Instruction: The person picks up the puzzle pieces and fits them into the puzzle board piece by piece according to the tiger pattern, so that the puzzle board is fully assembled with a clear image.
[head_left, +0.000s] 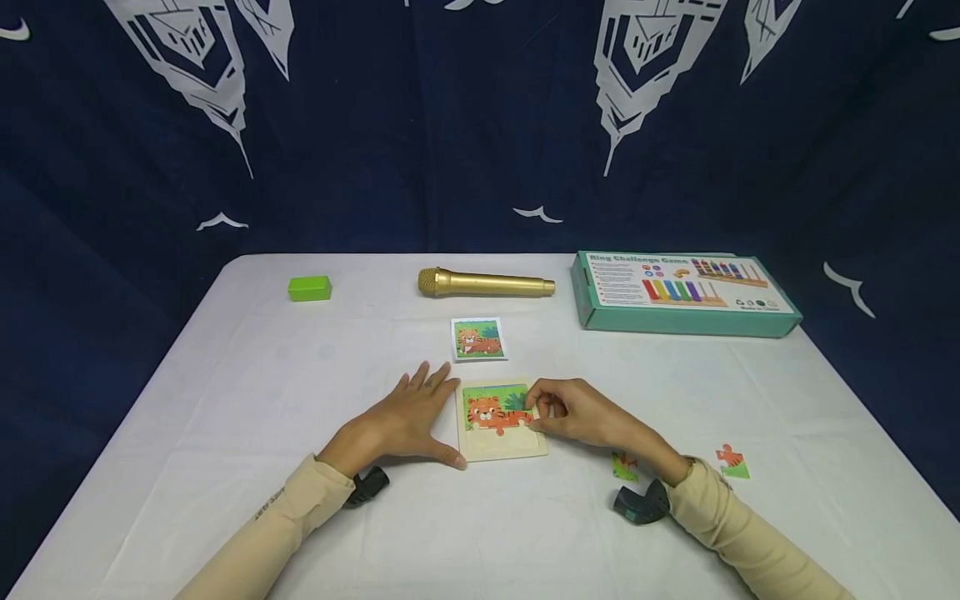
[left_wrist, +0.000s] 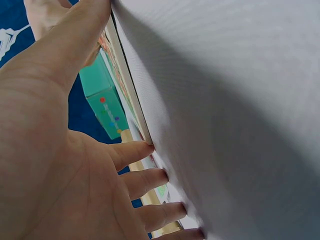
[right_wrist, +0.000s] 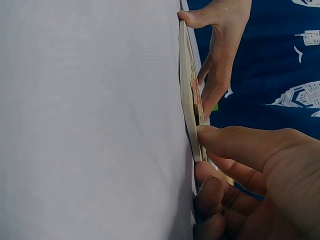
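Note:
A pale wooden puzzle board (head_left: 502, 450) lies flat in front of me, its upper part filled with tiger picture pieces (head_left: 491, 408) and its lower strip bare wood. My left hand (head_left: 408, 421) spreads its fingers along the board's left side, with the thumb at the lower left corner and the index fingertip near the upper left. At the opposite edge, my right hand (head_left: 577, 412) pinches a puzzle piece (head_left: 527, 414) between thumb and index finger over the board, mostly hidden by the fingers. In the right wrist view, the thumb (right_wrist: 225, 142) rests at the board's edge.
Loose puzzle pieces lie to the right, one (head_left: 625, 467) beside the right forearm and one (head_left: 732, 461) beyond it. Behind the board sits a tiger picture card (head_left: 478, 339). Farther back are a green block (head_left: 310, 288), a gold microphone (head_left: 487, 284) and a teal game box (head_left: 690, 321).

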